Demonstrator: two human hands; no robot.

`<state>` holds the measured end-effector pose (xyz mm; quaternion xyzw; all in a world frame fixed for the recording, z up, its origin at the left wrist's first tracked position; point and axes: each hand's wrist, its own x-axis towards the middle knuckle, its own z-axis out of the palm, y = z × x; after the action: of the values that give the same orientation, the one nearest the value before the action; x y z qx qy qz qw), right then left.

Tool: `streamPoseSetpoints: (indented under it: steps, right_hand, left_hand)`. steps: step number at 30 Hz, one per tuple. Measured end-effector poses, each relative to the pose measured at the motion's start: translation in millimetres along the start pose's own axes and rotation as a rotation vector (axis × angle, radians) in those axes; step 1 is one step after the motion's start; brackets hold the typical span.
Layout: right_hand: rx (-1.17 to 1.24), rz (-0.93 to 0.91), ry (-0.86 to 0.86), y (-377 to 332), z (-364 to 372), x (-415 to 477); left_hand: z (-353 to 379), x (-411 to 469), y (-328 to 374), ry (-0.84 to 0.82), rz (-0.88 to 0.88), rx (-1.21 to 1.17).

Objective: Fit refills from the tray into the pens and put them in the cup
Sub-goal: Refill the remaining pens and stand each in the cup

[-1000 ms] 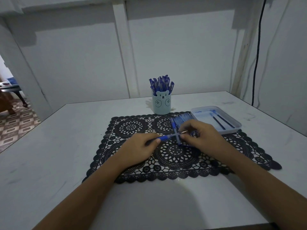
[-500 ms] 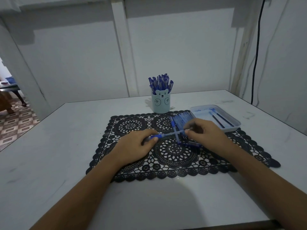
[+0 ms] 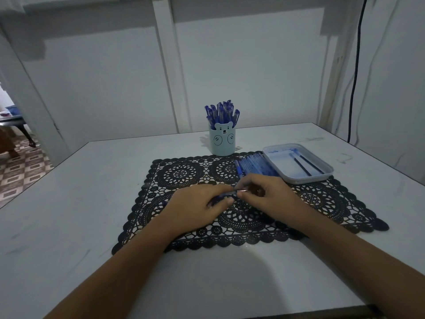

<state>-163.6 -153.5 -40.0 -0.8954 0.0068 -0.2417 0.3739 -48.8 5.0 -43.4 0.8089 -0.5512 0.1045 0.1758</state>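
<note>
A white table (image 3: 69, 226) is filling most of the frame, and a black lace mat (image 3: 179, 173) is lying across its middle. At centre right, a pale shallow tray (image 3: 305, 180) is sitting with its near corner overlapping the mat's upper right part; two dark refills (image 3: 300, 165) are lying side by side in it, apart from each other. Above centre, a light blue bear cup (image 3: 222, 143) is standing upright at the mat's far edge, packed with blue pens (image 3: 222, 111) sticking out of the top. A row of loose pens (image 3: 255, 165) is lying on the mat, touching the tray's left wall.

Just below that row, the two hands are meeting over the mat. The left hand (image 3: 197, 203) is curling its fingers round a blue pen (image 3: 217, 199), mostly hidden in the grip. The right hand (image 3: 264, 196) is pinching a thin refill end (image 3: 238, 189) between thumb and forefinger, right at the pen's mouth.

Bare tabletop is lying open at the left and along the bottom of the frame. The table's left edge is slanting toward the upper middle, with tiled floor (image 3: 20, 171) beyond it, and a wall is closing off the far edge behind the cup
</note>
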Motion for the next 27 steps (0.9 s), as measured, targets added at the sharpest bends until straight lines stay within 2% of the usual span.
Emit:
streamPoseSetpoints:
  steps: [4,9,11,15,19,27]
  right_hand:
    - [-0.004,0.011,-0.023,-1.3,-3.3,0.5]
    - [-0.055,0.103,0.067,11.0,-17.1,4.6]
    - [-0.167,0.1,0.017,15.0,-19.6,4.2]
    - [-0.379,-0.042,-0.182,16.1,-16.2,2.8]
    - [-0.421,-0.091,-0.286,12.2,-9.9,0.6]
    - [-0.408,-0.098,-0.318,8.1,-7.0,-0.9]
  left_hand:
    - [1.8,1.5,-4.1,-0.003,-0.033,-0.002]
    - [-0.8,0.5,-11.4,0.052,-0.075,0.005]
    - [-1.7,-0.1,-13.2,0.043,-0.097,0.02]
    - [-2.9,-1.2,-11.6,0.034,-0.126,0.033]
    - [-1.6,-0.8,-10.8,0.013,-0.124,0.045]
    - [0.0,-0.4,-11.2,0.01,-0.125,0.065]
